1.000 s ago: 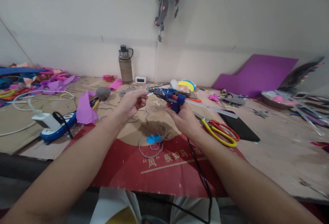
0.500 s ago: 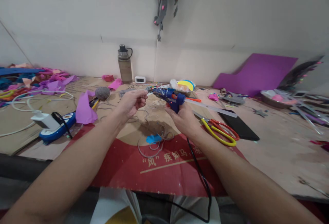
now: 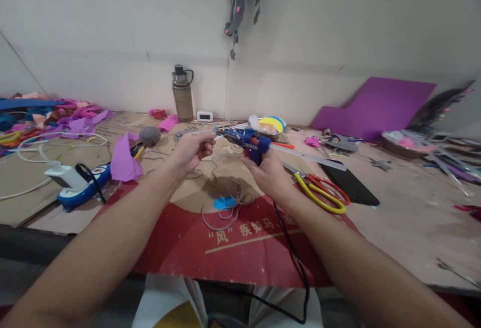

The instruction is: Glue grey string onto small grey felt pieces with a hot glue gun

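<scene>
My right hand (image 3: 266, 167) is wrapped round the handle of a blue glue gun (image 3: 246, 140), with a long clear glue stick (image 3: 311, 158) sticking out of its back. The gun's nozzle points left, at the fingertips of my left hand (image 3: 196, 150). Those fingers are pinched together; a small grey thing shows at their tips, too small to make out. Below both hands, loose grey yarn (image 3: 240, 195) lies beside a blue scrap (image 3: 224, 203) on the red and brown cardboard (image 3: 173, 253). A black cord hangs from the gun.
Scissors (image 3: 323, 195) and a black phone-like slab (image 3: 351, 185) lie right of my right hand. On the left are a power strip (image 3: 84, 187), purple felt (image 3: 126, 160) and a yarn ball (image 3: 149, 136). A bottle (image 3: 183, 97) stands by the back wall.
</scene>
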A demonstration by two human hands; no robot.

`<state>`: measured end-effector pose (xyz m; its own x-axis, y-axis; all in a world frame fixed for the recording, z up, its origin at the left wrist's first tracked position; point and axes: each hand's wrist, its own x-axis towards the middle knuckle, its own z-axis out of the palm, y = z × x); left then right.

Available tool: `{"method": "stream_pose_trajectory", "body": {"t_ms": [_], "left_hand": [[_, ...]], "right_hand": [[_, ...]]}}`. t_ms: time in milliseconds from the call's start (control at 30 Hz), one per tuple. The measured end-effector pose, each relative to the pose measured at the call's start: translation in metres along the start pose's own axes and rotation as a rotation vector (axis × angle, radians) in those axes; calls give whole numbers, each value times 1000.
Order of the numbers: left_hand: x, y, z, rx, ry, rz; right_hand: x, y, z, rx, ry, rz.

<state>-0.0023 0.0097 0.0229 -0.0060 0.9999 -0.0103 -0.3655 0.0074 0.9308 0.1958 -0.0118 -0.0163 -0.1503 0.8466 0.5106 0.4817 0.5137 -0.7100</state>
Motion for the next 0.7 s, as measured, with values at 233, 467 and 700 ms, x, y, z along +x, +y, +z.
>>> {"method": "stream_pose_trajectory", "body": {"t_ms": [233, 467, 700], "left_hand": [[1, -1, -5, 9, 7, 21], [1, -2, -2, 21, -19, 26], [4, -4, -5, 25, 15, 31]], "right_hand": [[0, 0, -1, -11, 30, -40], [0, 3, 3, -13, 13, -28], [-2, -1, 2, -19, 21, -26]]}}
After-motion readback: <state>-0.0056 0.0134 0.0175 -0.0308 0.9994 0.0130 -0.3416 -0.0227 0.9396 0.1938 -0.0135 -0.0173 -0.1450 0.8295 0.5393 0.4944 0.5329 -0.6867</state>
